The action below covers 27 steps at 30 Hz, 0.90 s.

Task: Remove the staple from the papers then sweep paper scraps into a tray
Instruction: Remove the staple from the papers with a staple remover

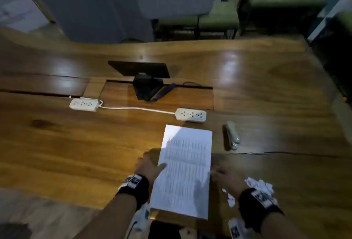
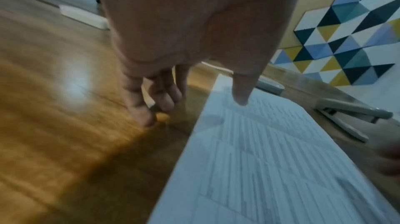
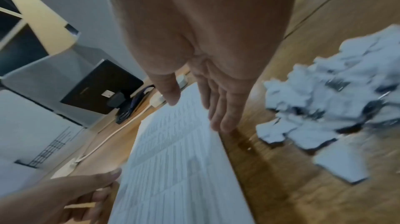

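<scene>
A printed stack of papers (image 1: 184, 172) lies flat on the wooden table (image 1: 76, 143), near its front edge. My left hand (image 1: 152, 159) is at the stack's left edge. Its thumb (image 2: 240, 90) rests on the top sheet and its fingertips (image 2: 149, 118) touch the table beside the papers (image 2: 259, 159). My right hand (image 1: 219, 174) hovers at the right edge with straight fingers (image 3: 223, 118) and its thumb above the papers (image 3: 177, 159). A pile of torn white paper scraps (image 1: 259, 185) lies just right of my right wrist, and shows as scraps (image 3: 324, 104) in the right wrist view. No staple or tray shows.
A grey stapler-like tool (image 1: 232, 135) lies to the right of the papers and appears as the tool (image 2: 350, 113) in the left wrist view. Two white power strips (image 1: 190, 114) (image 1: 83, 104) joined by a cord lie behind the papers. A black screen on a stand (image 1: 141, 71) stands farther back.
</scene>
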Available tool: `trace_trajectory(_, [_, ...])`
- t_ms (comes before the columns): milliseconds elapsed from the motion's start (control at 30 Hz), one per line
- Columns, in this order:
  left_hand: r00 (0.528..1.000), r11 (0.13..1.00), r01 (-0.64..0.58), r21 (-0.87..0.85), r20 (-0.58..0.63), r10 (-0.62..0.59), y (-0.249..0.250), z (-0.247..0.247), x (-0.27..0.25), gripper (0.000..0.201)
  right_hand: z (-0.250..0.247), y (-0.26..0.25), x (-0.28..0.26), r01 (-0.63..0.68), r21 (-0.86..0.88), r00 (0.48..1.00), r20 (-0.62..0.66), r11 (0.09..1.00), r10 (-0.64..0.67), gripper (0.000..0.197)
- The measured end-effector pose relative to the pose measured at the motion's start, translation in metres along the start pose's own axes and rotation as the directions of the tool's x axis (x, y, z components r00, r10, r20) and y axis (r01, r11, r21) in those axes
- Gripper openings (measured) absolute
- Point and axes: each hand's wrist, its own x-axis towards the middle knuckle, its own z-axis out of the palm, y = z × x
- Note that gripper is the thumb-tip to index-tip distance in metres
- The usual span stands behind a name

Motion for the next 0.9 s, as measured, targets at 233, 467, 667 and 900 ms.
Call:
trace_trajectory(233, [0.999,0.960,0.034,0.279,-0.032,-0.026,0.027,0.034,0.015,0.115,0.039,-0.015,0.042,-0.081,0.053,0.962,-0.257,0.995,0.092,0.033])
trace_trajectory(467, [0.994,0.958,0.101,0.267,-0.069,-0.086,0.044,0.046,0.021,0.098,0.042,-0.020,0.045,-0.124,0.192,0.954,-0.246,0.974,0.170,0.068])
trace_trajectory(667, [0.995,0.991,0.103,0.089,0.008,-0.104,0.035,0.050,0.042,0.100,0.047,-0.016,0.044,-0.053,0.208,0.958,-0.266,0.977,0.109,0.033])
trace_trajectory(900, [0.997,0.985,-0.061,-0.162,0.035,0.068,0.023,0.040,0.023,0.070,0.048,-0.016,0.036,-0.031,0.099,0.967,-0.249,0.995,0.055,0.028])
